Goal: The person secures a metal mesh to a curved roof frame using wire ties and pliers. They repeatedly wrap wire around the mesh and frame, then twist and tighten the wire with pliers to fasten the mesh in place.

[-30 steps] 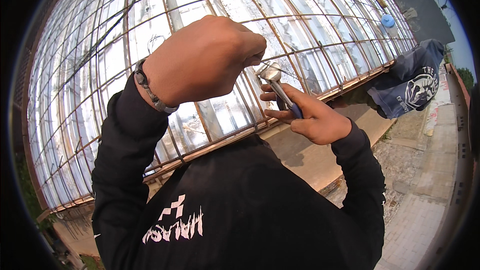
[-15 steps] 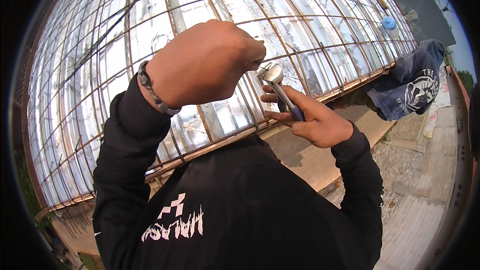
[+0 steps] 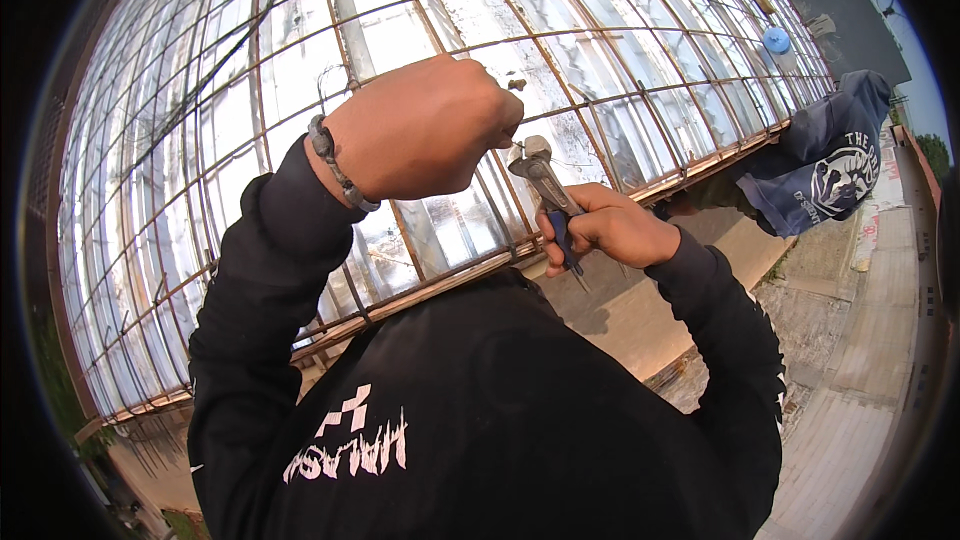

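My left hand [image 3: 425, 130] is closed in a pinch above the rusty rebar mesh [image 3: 362, 319], with a braided band at its wrist. At its fingertips a thin piece of wire [image 3: 517, 146] shows, mostly hidden by the fingers. My right hand [image 3: 612, 225] grips a pair of pincers [image 3: 541, 171] with blue on the handles. Their rounded metal jaws point up and touch or nearly touch the wire beside my left fingertips. I cannot tell whether the jaws are closed on it.
Shiny corrugated metal sheets [image 3: 380, 25] lie under the mesh, with a wooden edge board along the near side. At right, a person in a dark blue printed shirt [image 3: 825, 175] leans by the mesh. A blue-capped container [image 3: 776, 41] stands beyond. Paved ground lies far below.
My left hand has shifted slightly to the right. The pincers have turned more upright, with their jaws a little further left, and my right fingers have closed round the handles.
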